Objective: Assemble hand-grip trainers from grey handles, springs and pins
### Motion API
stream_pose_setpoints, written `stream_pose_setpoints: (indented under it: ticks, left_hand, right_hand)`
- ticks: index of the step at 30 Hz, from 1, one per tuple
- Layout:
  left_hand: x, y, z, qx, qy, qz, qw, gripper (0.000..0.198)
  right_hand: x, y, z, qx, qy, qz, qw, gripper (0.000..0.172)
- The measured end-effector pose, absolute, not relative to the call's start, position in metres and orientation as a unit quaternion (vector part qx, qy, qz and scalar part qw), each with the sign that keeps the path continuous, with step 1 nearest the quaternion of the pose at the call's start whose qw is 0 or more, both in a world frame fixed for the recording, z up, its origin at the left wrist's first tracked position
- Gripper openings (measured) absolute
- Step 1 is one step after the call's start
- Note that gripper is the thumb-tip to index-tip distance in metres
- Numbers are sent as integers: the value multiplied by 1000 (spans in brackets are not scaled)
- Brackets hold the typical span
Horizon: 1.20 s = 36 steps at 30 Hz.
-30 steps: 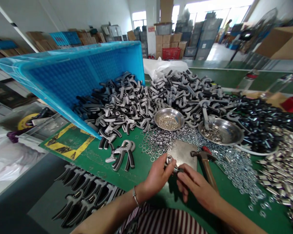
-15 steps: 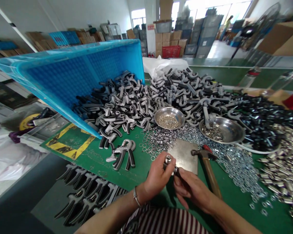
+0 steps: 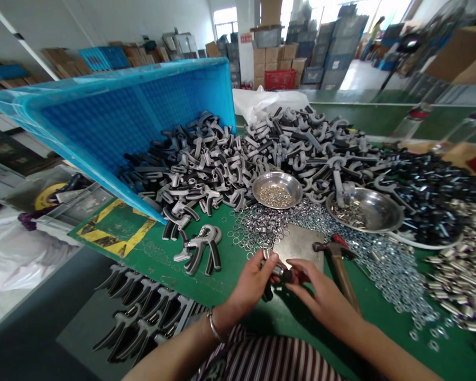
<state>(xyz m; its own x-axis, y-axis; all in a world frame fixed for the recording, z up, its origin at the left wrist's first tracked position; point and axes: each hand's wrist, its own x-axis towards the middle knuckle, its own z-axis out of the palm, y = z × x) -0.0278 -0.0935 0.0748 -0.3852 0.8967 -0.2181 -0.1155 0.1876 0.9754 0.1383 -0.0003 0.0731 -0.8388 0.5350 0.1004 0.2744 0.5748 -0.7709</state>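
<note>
In the head view my left hand (image 3: 250, 280) is closed around a hand grip strengthener (image 3: 277, 269), a grey and black handle with a coil spring (image 3: 267, 254) showing above the thumb. A dark knob sits at its right end. My right hand (image 3: 315, 288) has thumb and fingers curled about that knob, partly hiding it. Just behind the hands lies a flat metal plate (image 3: 301, 246). To its right rests a hammer (image 3: 341, 270) with a wooden handle. Assembled hand grips (image 3: 204, 248) lie on the green table to the left.
A tipped blue crate (image 3: 143, 111) spills grey and black handles (image 3: 206, 169). Steel bowls (image 3: 277, 189) (image 3: 375, 211) hold small metal parts. Loose rings (image 3: 246, 227), nuts (image 3: 396, 280) and metal cylinders (image 3: 460, 270) cover the right side. Finished grips (image 3: 143, 296) stand in rows at lower left.
The held hand grip has turned, so the spring now shows from the side and the dark knob points right. My right hand has shifted and its fingers have loosened somewhat.
</note>
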Motion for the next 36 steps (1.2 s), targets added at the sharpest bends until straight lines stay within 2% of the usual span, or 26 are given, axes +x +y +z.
stream_pose_setpoints:
  ticks: [4, 6, 10, 13, 15, 18, 20, 24, 25, 28, 29, 30, 33, 34, 36]
  left_hand:
    - [-26, -94, 74, 347, 640, 555, 404, 36]
    - [-26, -95, 73, 375, 651, 548, 368, 32]
    - [-25, -97, 74, 450, 656, 514, 320, 29]
    - [-26, -97, 73, 500, 657, 480, 296, 29]
    - [-26, -96, 71, 497, 666, 474, 292, 29]
    - [-26, -96, 69, 469, 674, 488, 296, 28]
    - [-26, -97, 68, 476, 665, 496, 292, 26]
    - [-29, -95, 69, 539, 641, 470, 279, 24]
    - [-30, -94, 68, 539, 646, 463, 278, 24]
    - [-31, -89, 66, 495, 673, 473, 280, 25]
    - [-31, -88, 66, 488, 670, 485, 279, 24]
    - [-31, -87, 67, 494, 656, 499, 277, 21]
    - [-31, -85, 73, 568, 581, 526, 252, 13]
    - [-31, -84, 75, 586, 565, 527, 245, 11]
    - [-30, -82, 77, 578, 571, 527, 249, 11]
  right_hand:
    - [133, -8, 76, -302, -811, 465, 188, 19]
    - [130, -10, 78, -312, -762, 539, 178, 20]
    - [126, -14, 79, -282, -600, 739, 114, 40]
    - [125, -17, 77, -280, -500, 819, 36, 59]
    - [127, -17, 77, -292, -505, 812, 7, 62]
    - [130, -16, 78, -318, -614, 721, 57, 49]
    - [132, -16, 79, -319, -632, 703, 64, 48]
    - [131, -16, 83, -298, -561, 771, -51, 69]
    - [131, -15, 83, -303, -587, 750, -39, 67]
    - [131, -12, 84, -333, -733, 584, 106, 52]
    - [131, -11, 84, -335, -753, 552, 128, 50]
    - [131, -11, 83, -331, -752, 558, 117, 52]
    - [133, -10, 81, -277, -670, 688, -18, 70]
    - [134, -9, 81, -269, -669, 693, -25, 69]
    - [135, -6, 81, -292, -732, 612, 55, 56]
